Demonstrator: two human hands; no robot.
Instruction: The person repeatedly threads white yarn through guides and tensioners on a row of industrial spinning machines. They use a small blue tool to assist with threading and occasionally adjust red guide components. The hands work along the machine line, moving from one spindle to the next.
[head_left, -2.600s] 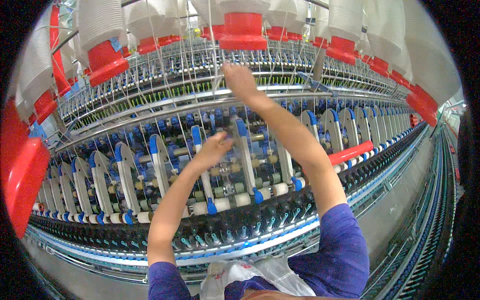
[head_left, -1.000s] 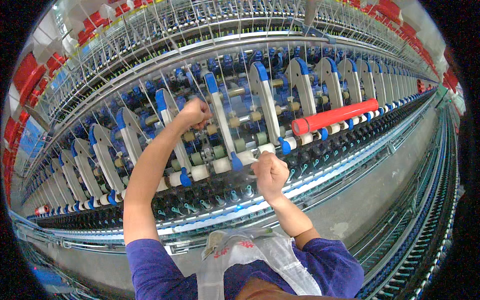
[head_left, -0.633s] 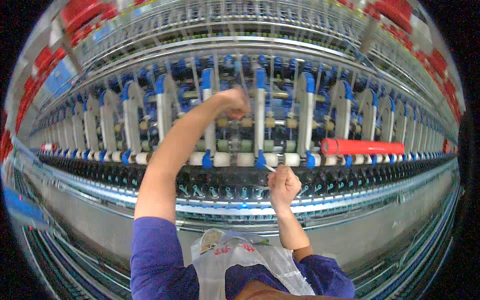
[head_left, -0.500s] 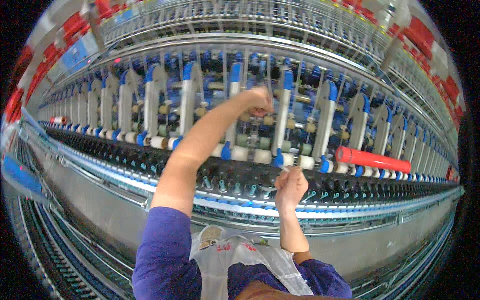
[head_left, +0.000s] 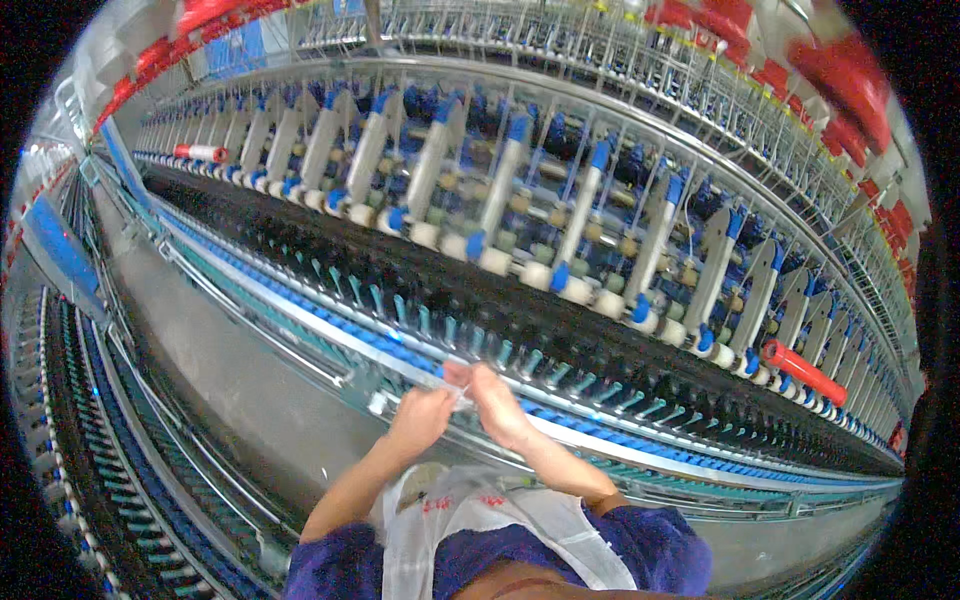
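Observation:
Close together in front of the spinning frame are my left hand (head_left: 422,415) and my right hand (head_left: 490,398). Both have their fingers curled in. A small whitish, partly see-through wisp (head_left: 462,394) shows between them, too blurred to name. The two hands are above the blue-and-white rail (head_left: 570,418), just on my side of the row of teal spindles (head_left: 505,353). Beyond the spindles run white rollers (head_left: 494,260) with blue end pieces, under slanted grey arms (head_left: 504,185) with blue tops.
A red tube (head_left: 805,373) lies across the rollers at the right; a red-and-white tube (head_left: 200,153) lies far left. Another machine row (head_left: 95,470) stands at the lower left, across the grey floor (head_left: 235,370). A blue panel (head_left: 62,250) juts out at the left.
My left hand has come down from among the grey arms to the rail. My right hand has left the rollers and moved down and left beside it. The view has tilted and turned.

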